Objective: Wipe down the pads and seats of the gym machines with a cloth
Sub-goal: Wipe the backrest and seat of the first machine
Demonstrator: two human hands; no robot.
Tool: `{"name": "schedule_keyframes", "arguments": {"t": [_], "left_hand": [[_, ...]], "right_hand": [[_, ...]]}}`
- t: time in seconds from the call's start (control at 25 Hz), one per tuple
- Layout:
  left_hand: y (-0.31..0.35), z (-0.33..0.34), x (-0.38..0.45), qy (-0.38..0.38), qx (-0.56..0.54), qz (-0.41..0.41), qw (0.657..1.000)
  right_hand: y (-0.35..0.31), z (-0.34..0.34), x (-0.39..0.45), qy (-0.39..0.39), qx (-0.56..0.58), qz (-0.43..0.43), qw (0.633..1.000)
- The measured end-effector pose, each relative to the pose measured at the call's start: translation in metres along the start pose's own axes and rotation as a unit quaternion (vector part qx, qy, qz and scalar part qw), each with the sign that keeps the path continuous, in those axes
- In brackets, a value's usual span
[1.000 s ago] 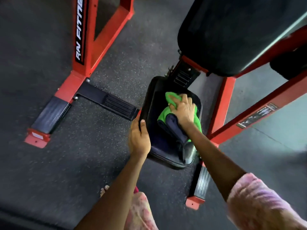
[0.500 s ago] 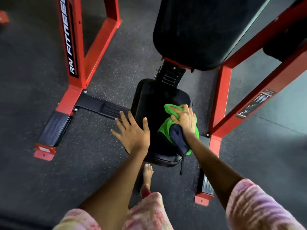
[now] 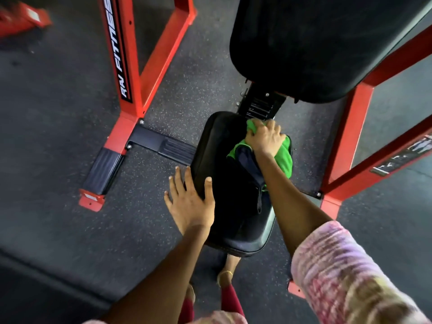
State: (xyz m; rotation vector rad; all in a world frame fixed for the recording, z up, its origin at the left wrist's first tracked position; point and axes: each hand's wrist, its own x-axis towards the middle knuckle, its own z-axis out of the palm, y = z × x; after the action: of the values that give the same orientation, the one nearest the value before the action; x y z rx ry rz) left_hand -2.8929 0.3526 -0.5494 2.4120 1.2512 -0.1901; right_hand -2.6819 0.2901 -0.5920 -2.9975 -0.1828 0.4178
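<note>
A black padded seat (image 3: 224, 160) of a red-framed gym machine lies below me at centre. My right hand (image 3: 265, 136) grips a green and dark blue cloth (image 3: 284, 155) and presses it onto the far right part of the seat. My left hand (image 3: 189, 202) is spread with straight fingers at the seat's left edge, thumb over the pad. A large black back pad (image 3: 315, 43) hangs above the seat at the upper right.
Red frame uprights (image 3: 124, 66) stand to the left, with a black foot bar (image 3: 163, 143) running to the seat. More red beams (image 3: 350, 136) rise at the right. The floor (image 3: 58, 125) is dark speckled rubber. My feet (image 3: 226, 270) show under the seat's near end.
My right hand slid the cloth from the seat's near right part toward its far end. My left hand let go of the seat's edge a second ago and stays spread open.
</note>
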Motion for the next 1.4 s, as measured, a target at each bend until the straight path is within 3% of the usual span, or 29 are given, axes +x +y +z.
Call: {"name": "schedule_keyframes", "arguments": {"t": [0.16,0.32,0.4,0.72,0.96,1.16,1.4], "left_hand": [[0.001,0.001,0.001,0.016,-0.017,-0.006,1.000],[0.000,0.002,0.002,0.039,-0.040,-0.007,0.998],[-0.002,0.002,0.002,0.049,-0.050,-0.004,0.998],[-0.001,0.003,0.002,0.051,-0.051,-0.003,0.997],[-0.001,0.002,0.001,0.027,-0.060,-0.001,0.998],[-0.002,0.003,0.003,0.023,-0.067,0.006,0.997],[-0.008,0.003,0.001,0.051,-0.154,0.053,0.985]], "right_hand": [[-0.051,0.002,-0.001,-0.027,-0.009,-0.146,0.989],[-0.069,0.000,-0.032,-0.061,-0.043,-0.365,0.928],[-0.051,-0.005,-0.028,-0.078,-0.036,-0.405,0.910],[0.021,-0.008,0.028,-0.071,-0.016,-0.159,0.985],[0.047,-0.008,-0.008,-0.029,0.004,0.012,0.999],[0.041,-0.013,-0.079,-0.006,-0.004,0.047,0.999],[0.026,-0.018,-0.167,0.014,0.022,0.023,0.999]]}}
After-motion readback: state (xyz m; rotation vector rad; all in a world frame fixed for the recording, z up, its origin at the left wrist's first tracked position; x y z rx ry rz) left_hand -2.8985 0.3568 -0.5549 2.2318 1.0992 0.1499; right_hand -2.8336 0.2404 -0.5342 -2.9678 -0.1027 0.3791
